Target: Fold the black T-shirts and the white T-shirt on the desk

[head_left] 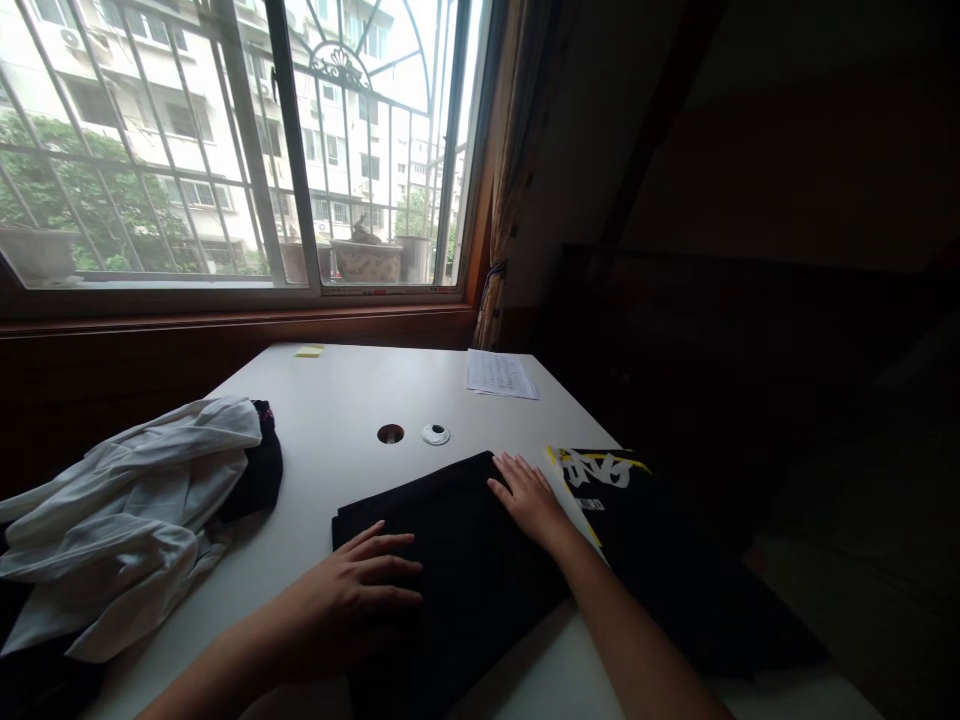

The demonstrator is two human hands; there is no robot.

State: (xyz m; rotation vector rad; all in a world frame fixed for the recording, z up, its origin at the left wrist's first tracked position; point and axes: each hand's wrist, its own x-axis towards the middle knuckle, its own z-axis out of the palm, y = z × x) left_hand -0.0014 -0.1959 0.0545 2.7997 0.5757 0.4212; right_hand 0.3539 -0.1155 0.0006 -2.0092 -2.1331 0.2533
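A folded black cloth garment (457,560) lies flat on the white table (337,400) in front of me; its exact kind does not show. My left hand (367,580) rests on its left part with the fingers spread. On its upper right corner lies my right hand (529,495), palm down, fingers stretched out. Just right of that hand is a black garment (675,560) with yellow and white print, spread over the table's right side.
White and dark clothes (165,490) are heaped at the left. Farther back are a cable hole (390,434), a round white cap (435,434), printed papers (501,374) and a yellow sticky note (309,352). A barred window (300,150) stands behind the table.
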